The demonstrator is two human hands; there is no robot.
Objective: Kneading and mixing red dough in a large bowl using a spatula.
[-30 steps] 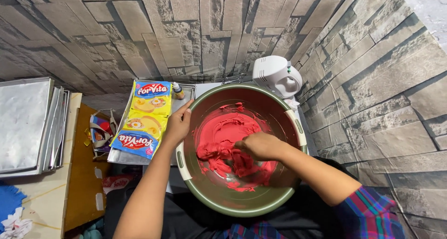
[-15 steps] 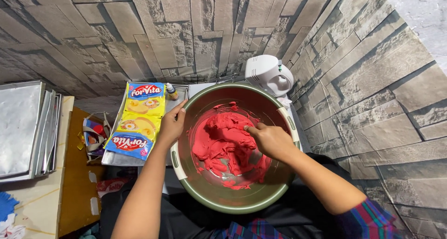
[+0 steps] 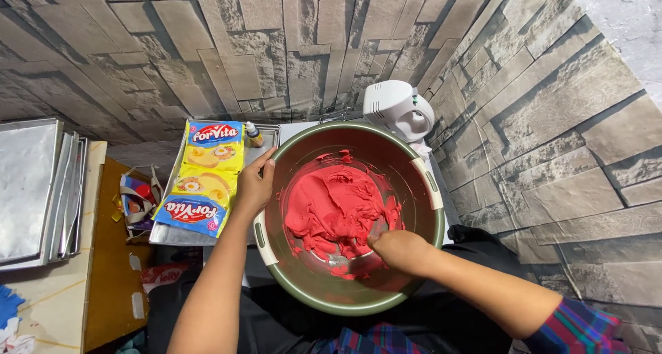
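- A wall of grey stone-look panels (image 3: pixel 207 43) wraps around the back and the right side of a cluttered desk (image 3: pixel 62 299), seen from above.
- At the far left, a stack of metal baking trays (image 3: pixel 31 188) lies on the desk.
- Right of them is a small heap of torn wrappers (image 3: pixel 138 199), then two yellow and blue packets (image 3: pixel 201 178) lying on a flat tray, with a little bottle (image 3: pixel 254 134) at the top corner.
- The left hand (image 3: pixel 254 186) rests on the left rim of the bowl (image 3: pixel 420 181), thumb inside, fingers outside; its grip is closed on that rim.
- The bowl (green outside, smeared red within) sits in the middle, close to the person's lap.
- Red dough (image 3: pixel 334 205) lies in a thick lump in the bowl's bottom.
- The right hand (image 3: pixel 400 249) is pressed into the dough's lower right edge, fingers curled and buried in it; the grip is closed on dough.
- A white hand mixer (image 3: pixel 396 109) sits just behind the bowl, beside the wall.
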